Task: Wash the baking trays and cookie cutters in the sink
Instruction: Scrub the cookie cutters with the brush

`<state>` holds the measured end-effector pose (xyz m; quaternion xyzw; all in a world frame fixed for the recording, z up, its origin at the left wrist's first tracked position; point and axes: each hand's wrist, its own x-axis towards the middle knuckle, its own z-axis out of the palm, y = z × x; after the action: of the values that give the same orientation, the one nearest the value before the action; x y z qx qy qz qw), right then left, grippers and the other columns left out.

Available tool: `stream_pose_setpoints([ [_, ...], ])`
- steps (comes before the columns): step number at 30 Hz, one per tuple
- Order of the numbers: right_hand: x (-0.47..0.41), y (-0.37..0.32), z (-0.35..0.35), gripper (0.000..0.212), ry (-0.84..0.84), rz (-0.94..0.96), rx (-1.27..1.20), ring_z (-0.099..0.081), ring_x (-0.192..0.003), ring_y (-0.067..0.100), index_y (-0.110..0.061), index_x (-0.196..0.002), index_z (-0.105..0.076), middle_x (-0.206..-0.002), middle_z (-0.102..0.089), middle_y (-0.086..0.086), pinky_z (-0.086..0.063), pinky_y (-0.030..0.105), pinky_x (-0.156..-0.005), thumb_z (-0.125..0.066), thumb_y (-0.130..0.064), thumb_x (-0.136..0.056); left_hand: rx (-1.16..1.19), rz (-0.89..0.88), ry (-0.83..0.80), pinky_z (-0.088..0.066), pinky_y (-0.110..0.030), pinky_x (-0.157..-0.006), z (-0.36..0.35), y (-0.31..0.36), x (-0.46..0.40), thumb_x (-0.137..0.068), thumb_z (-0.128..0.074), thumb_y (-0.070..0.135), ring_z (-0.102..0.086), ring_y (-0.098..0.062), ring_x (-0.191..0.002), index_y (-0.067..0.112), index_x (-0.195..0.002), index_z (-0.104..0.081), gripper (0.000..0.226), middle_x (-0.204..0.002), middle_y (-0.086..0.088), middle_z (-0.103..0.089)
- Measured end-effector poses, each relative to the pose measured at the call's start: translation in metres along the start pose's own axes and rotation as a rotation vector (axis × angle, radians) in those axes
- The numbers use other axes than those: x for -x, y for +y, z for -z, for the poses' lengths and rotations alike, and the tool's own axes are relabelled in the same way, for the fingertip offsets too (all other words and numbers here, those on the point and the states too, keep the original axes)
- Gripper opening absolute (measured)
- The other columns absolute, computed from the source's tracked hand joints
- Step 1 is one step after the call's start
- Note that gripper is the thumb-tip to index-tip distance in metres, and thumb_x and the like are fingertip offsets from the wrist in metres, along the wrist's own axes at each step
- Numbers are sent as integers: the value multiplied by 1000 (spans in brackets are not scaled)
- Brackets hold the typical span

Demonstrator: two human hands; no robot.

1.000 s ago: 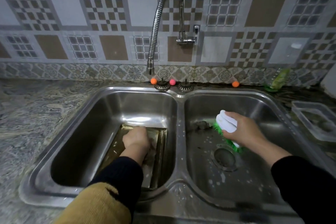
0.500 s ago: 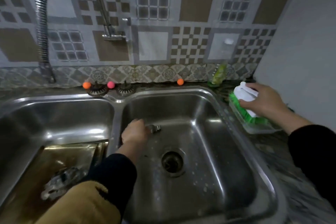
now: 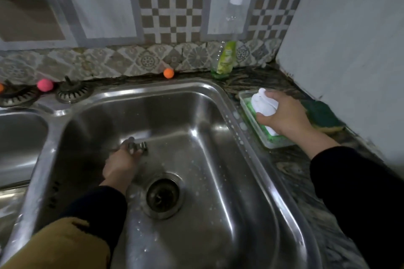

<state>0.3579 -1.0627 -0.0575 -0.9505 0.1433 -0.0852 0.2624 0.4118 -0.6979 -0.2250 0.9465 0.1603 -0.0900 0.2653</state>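
Cutter [image 3: 140, 146], small, stiff wet metal, likely slippery, lies far left in the right sink basin [image 3: 218, 159]; left hand [image 3: 121, 164] pinches it, best held by its rim. Right hand [image 3: 284, 116] grips a white-handled brush [image 3: 261, 102] over the desk tray [image 3: 253, 124].

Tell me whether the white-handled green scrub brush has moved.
Yes. The white-handled green scrub brush went from the right steel basin to the clear tray beside it.
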Motion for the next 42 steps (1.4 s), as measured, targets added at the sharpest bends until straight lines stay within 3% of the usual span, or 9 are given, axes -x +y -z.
stream_pose_setpoints([
  [6, -1, 4, -1, 67, 15, 27, 5, -47, -127, 25, -17, -140, -43, -142, -49, 4, -39, 26, -92, -73, -27, -80, 68, -77, 101, -49, -40, -84, -19, 19, 15, -88, -61, 38, -58, -39, -104, 21, -115, -53, 33, -112, -19, -62],
  [12, 0, 4, -1, 69, 13, 12, 12, -49, -124, 27, -17, -140, -42, -140, -50, 6, -41, 27, -89, -73, -27, -80, 383, -40, 135, -42, -32, -92, -23, 33, 33, -80, -75, 20, -56, -30, -114, 16, -137, -47, 63, -125, -11, -59],
  [15, 3, 1, 4, 68, 7, 25, 10, -51, -122, 28, -16, -140, -43, -139, -51, 8, -40, 26, -85, -73, -26, -79, 541, -62, 117, -38, -17, -79, -15, 43, 47, -75, -79, 8, -59, -18, -97, 13, -126, -56, 57, -107, -6, -64],
  [17, 7, -6, 12, 68, 31, 58, 5, -50, -122, 28, -16, -140, -45, -138, -52, 9, -41, 28, -89, -74, -25, -79, 637, -103, 86, -43, -19, -76, -7, 51, 56, -72, -82, 8, -63, -18, -95, 12, -119, -60, 52, -100, -3, -66],
  [23, 43, -62, 25, 66, 48, 199, -156, -52, -113, 17, -23, -137, -49, -133, -55, 1, -38, 23, -85, -76, -27, -77, 924, -140, -105, -51, -40, -94, 27, 63, 79, -86, -70, 18, -59, -27, -112, 16, -146, -34, 70, -132, -8, -53],
  [27, 86, -97, -13, 61, -112, 243, -282, -57, -104, 16, -27, -131, -53, -125, -58, -3, -42, 25, -79, -77, -28, -76, 1151, -99, -230, -58, -28, -68, 40, 65, 106, -91, -60, 3, -59, -24, -101, 11, -149, -24, 70, -133, -14, -49],
  [32, 129, -121, -68, 59, -170, 166, -480, -54, -99, 9, -28, -131, -53, -120, -58, -5, -43, 21, -78, -76, -26, -77, 1187, -81, -295, -50, -14, -51, 58, 60, 133, -95, -55, 5, -64, -8, -65, 8, -120, -55, 25, -93, -5, -65],
  [37, 147, -128, -80, 58, -197, 171, -496, -57, -97, 8, -34, -129, -54, -109, -56, -13, -46, 20, -76, -75, -27, -76, 1271, -17, -327, -55, -19, -56, 72, 39, 136, -95, -54, 5, -64, -18, -80, -2, -126, -51, 32, -109, -15, -64],
  [42, 146, -149, -83, 59, -108, 177, -467, -56, -96, 10, -28, -131, -53, -112, -60, -7, -44, 22, -78, -74, -27, -76, 1202, -93, -308, -57, -22, -61, 80, 39, 150, -93, -57, 0, -66, -20, -86, 13, -122, -55, 32, -105, -7, -67],
])
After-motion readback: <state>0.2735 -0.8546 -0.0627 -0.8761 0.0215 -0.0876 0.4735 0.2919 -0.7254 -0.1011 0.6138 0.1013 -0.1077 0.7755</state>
